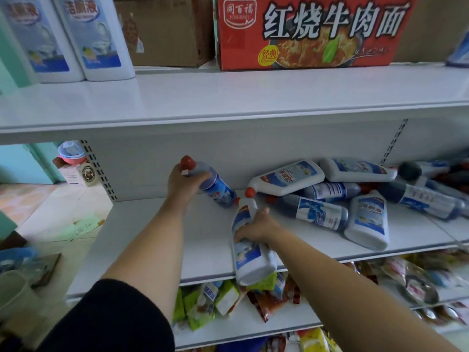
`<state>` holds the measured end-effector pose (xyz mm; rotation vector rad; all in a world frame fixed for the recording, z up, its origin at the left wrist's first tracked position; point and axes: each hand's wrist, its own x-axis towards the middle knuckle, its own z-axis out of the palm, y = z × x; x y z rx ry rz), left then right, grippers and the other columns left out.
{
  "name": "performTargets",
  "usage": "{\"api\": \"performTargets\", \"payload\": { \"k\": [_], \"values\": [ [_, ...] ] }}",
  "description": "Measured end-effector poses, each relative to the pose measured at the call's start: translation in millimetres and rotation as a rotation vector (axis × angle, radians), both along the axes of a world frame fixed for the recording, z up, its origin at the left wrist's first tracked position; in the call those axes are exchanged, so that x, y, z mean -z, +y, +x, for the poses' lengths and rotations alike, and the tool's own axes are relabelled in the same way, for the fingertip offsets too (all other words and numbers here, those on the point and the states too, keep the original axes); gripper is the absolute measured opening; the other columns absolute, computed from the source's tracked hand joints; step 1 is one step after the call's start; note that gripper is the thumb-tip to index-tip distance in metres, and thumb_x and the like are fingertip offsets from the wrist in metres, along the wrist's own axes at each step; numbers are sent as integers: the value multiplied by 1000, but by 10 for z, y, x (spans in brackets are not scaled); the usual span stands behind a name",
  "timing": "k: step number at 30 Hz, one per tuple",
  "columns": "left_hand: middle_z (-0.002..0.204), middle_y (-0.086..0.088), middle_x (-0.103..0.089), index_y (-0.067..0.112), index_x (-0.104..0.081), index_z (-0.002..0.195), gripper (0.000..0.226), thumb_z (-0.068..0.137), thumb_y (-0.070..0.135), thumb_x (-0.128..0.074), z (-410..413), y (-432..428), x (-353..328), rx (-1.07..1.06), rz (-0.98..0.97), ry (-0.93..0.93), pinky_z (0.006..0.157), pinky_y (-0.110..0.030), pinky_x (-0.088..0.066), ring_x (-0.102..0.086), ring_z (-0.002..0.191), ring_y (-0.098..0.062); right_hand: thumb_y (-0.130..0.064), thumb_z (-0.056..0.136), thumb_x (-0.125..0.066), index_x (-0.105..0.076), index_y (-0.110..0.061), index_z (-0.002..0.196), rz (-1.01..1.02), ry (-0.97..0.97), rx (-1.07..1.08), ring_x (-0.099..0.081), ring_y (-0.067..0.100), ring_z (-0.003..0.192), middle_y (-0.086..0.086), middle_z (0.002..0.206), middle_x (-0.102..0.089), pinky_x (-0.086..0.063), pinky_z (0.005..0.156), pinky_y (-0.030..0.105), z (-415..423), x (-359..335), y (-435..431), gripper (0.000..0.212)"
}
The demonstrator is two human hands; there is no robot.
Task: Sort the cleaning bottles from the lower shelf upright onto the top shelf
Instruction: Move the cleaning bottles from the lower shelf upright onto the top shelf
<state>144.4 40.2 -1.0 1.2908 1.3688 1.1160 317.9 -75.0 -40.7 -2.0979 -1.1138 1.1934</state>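
Observation:
My left hand (pixel 184 185) grips a dark blue bottle (pixel 219 190) with a red cap, tilted, just above the lower shelf (pixel 157 240). My right hand (pixel 256 228) holds a white bottle (pixel 250 257) with a blue label and red cap; its base hangs past the shelf's front edge. Behind them, several white and blue cleaning bottles (pixel 355 191) lie in a heap on the lower shelf's right half. On the top shelf (pixel 253 95), two white bottles (pixel 76 36) stand upright at the far left.
A brown carton (pixel 165 31) and a red noodle box (pixel 312 31) stand at the back of the top shelf. Another bottle (pixel 459 52) shows at its far right edge. Snack packets (pixel 228 298) fill the shelves below. Tiled floor and boxes lie to the left.

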Motion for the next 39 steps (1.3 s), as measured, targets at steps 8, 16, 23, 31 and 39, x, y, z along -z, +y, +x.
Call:
{"api": "performTargets", "payload": {
  "k": [8, 16, 23, 31, 39],
  "values": [
    [110, -13, -71, 19, -65, 100, 30, 75, 33, -76, 5, -82, -66, 32, 22, 3, 92, -52, -57, -69, 101, -31, -23, 64, -90, -65, -11, 111, 224, 103, 3, -75, 24, 85, 8, 100, -76, -62, 82, 43, 327, -9, -101, 55],
    [98, -15, -70, 1, -58, 112, 51, 87, 42, -73, 159, -576, -68, 31, -241, -262, 69, -37, -57, -70, 83, -26, -10, 76, -84, -51, -9, 123, 385, 493, 98, -75, 31, 85, 16, 105, -73, -62, 70, 42, 487, -279, -356, 58],
    [75, -10, -65, 10, -59, 100, 25, 92, 31, -68, 520, -1201, -369, 121, -205, -234, 60, -29, -53, -65, 62, -22, -13, 83, -78, -54, -4, 125, 494, 511, 78, -76, 29, 77, 19, 103, -73, -60, 59, 35, 593, -618, -788, 49],
    [77, -9, -70, 6, -59, 107, 29, 94, 30, -67, 792, -2220, -657, 247, -156, -179, 65, -31, -59, -68, 63, -19, -32, 96, -56, -63, -9, 115, 529, 556, 110, -72, 19, 70, 7, 91, -75, -56, 58, 30, 930, -876, -1629, 31],
    [57, -6, -66, 11, -58, 90, 22, 94, 32, -60, 1164, -3035, -1175, 200, -34, -279, 60, -33, -58, -66, 53, -23, -42, 81, -57, -72, -15, 96, 606, 547, 77, -73, 30, 91, 10, 95, -78, -54, 96, 56, 1184, -1160, -2290, 34]
  ]
}}
